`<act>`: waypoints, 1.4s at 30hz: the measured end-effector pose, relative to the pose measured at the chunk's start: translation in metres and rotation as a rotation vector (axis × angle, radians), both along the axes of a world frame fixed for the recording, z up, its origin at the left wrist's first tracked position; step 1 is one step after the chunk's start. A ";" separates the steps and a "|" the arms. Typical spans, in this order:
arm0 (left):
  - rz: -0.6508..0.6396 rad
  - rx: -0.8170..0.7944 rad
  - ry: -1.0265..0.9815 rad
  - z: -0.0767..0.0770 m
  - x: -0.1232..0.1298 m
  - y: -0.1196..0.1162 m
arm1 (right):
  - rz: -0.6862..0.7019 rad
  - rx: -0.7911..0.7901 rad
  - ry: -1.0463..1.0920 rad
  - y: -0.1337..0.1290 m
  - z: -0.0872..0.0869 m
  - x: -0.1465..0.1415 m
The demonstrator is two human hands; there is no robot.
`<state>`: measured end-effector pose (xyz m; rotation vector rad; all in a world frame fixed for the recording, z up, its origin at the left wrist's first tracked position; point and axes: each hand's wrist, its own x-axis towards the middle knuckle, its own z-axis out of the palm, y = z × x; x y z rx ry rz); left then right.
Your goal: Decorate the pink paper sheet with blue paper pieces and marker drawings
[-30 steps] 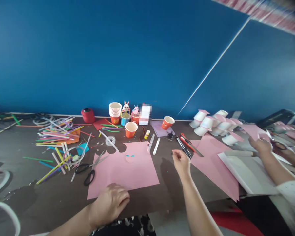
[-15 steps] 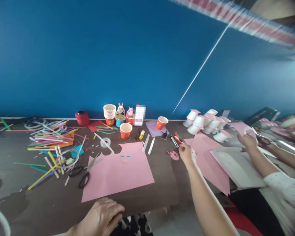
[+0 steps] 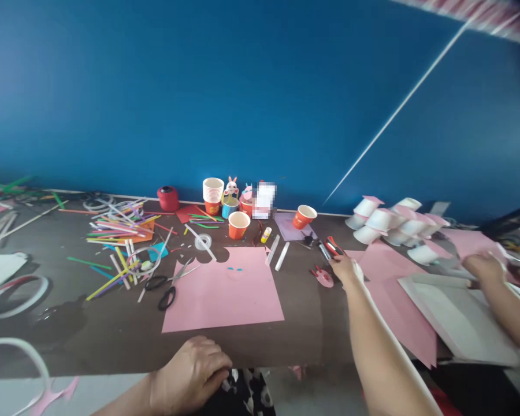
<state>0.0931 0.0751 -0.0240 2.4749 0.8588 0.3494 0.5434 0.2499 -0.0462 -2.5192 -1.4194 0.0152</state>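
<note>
My right hand [image 3: 346, 270] reaches forward over the table, its fingers closed at the near end of a grey-black utility knife [image 3: 325, 251]. A red-and-black utility knife [image 3: 333, 245] lies right beside it. Just left of these fingers is a pink rabbit-head cutout [image 3: 324, 278] with red ears. My left hand [image 3: 195, 370] rests at the table's front edge, palm down, fingers loosely bent, with nothing visible in it. In front of it lies a pink paper sheet [image 3: 225, 294] with cut-outs along its far edge and small blue eye shapes. Black-handled scissors [image 3: 167, 296] overlap its left side.
Loose straws [image 3: 121, 225] are heaped at left. Stacked paper cups [image 3: 212, 193], an orange cup [image 3: 239, 225] and a glue stick [image 3: 266, 234] stand toward the wall. White cups [image 3: 379, 219] with pink tops pile up at right, near another person's hand [image 3: 485, 268] on pink paper.
The view has swung left, so things appear farther right. My right hand stays at the utility knives. My left hand remains by the table edge, its fingers bent slightly more.
</note>
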 end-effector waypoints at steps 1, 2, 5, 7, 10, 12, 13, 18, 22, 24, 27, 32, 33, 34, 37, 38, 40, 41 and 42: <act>0.002 -0.003 0.006 0.001 0.000 0.000 | -0.014 -0.062 0.000 0.001 0.001 0.000; 0.006 -0.005 0.012 0.001 0.000 0.000 | -0.027 -0.118 0.003 0.002 0.001 0.000; 0.009 0.003 0.027 0.002 0.001 0.001 | -0.025 -0.205 0.013 0.002 0.004 -0.004; 0.011 0.011 0.036 0.001 0.001 0.001 | -0.013 -0.227 0.005 -0.001 0.004 -0.008; 0.009 0.014 0.029 -0.002 0.001 0.000 | -0.031 -0.201 -0.028 -0.005 0.005 -0.018; 0.007 0.013 0.017 -0.003 0.001 0.000 | -0.047 -0.159 -0.046 -0.008 0.004 -0.024; 0.008 0.012 0.013 -0.004 0.001 -0.001 | -0.046 -0.141 -0.049 -0.009 0.004 -0.027; 0.005 0.016 0.024 -0.003 0.002 -0.001 | -0.010 -0.071 0.007 -0.012 0.004 -0.032; -0.005 0.015 0.065 -0.001 0.005 0.000 | -0.022 0.019 0.124 -0.014 0.008 -0.033; 0.000 0.007 0.079 0.000 0.006 0.001 | -0.040 0.086 0.204 -0.016 0.014 -0.035; 0.005 -0.011 0.085 0.000 0.006 0.002 | -0.083 0.204 0.366 -0.021 0.024 -0.046; 0.070 -0.101 0.002 -0.006 0.003 0.005 | -0.052 0.372 0.759 -0.049 0.027 -0.100; 0.099 -0.125 -0.032 -0.007 0.003 0.007 | -0.012 0.374 0.832 -0.057 0.025 -0.116; 0.134 -0.150 -0.066 -0.008 0.004 0.009 | 0.026 0.366 0.893 -0.066 0.023 -0.134; 0.240 -0.262 -0.172 -0.006 0.010 0.020 | 0.326 0.244 1.303 -0.094 0.021 -0.189; 0.259 -0.320 -0.214 -0.005 0.013 0.024 | 0.411 0.199 1.395 -0.101 0.022 -0.206; 0.260 -0.456 -0.300 0.000 0.018 0.032 | 0.527 0.133 1.471 -0.113 0.025 -0.233; 0.251 -0.516 -0.338 0.001 0.020 0.035 | 0.575 0.089 1.487 -0.117 0.027 -0.243; 0.241 -0.565 -0.373 0.003 0.022 0.038 | 0.607 0.053 1.496 -0.119 0.028 -0.251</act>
